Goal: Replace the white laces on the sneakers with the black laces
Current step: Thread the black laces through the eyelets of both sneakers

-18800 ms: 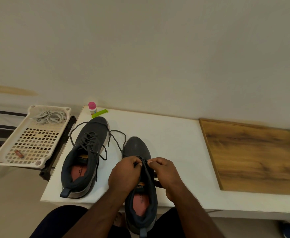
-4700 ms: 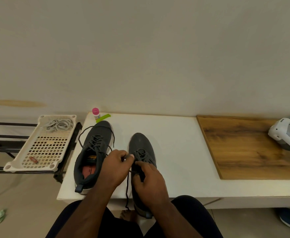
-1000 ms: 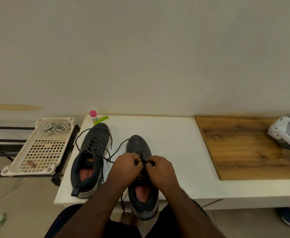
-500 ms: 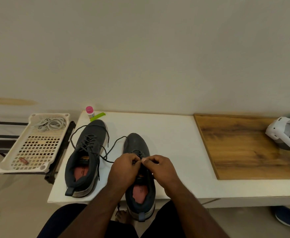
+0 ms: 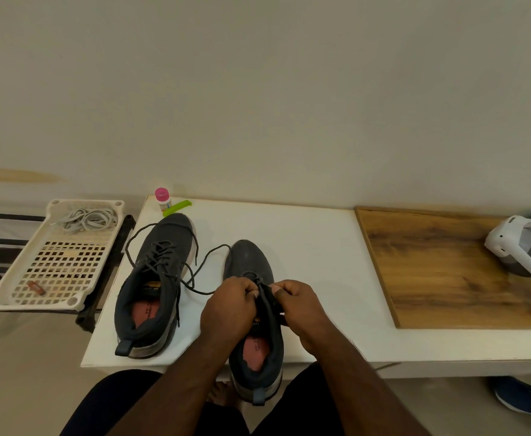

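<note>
Two dark mesh sneakers sit toe-out on the white table [image 5: 305, 247]. The left sneaker [image 5: 154, 284] is threaded with a thin black lace [image 5: 163, 262], loose ends looping onto the tabletop. The right sneaker [image 5: 254, 325] overhangs the near edge; left hand [image 5: 229, 309] and right hand [image 5: 301, 306] both curl over its tongue, fingertips pinching its black lace at the eyelets. Pale white laces [image 5: 88, 218] lie bundled in a perforated plastic tray [image 5: 37, 278] further left.
</note>
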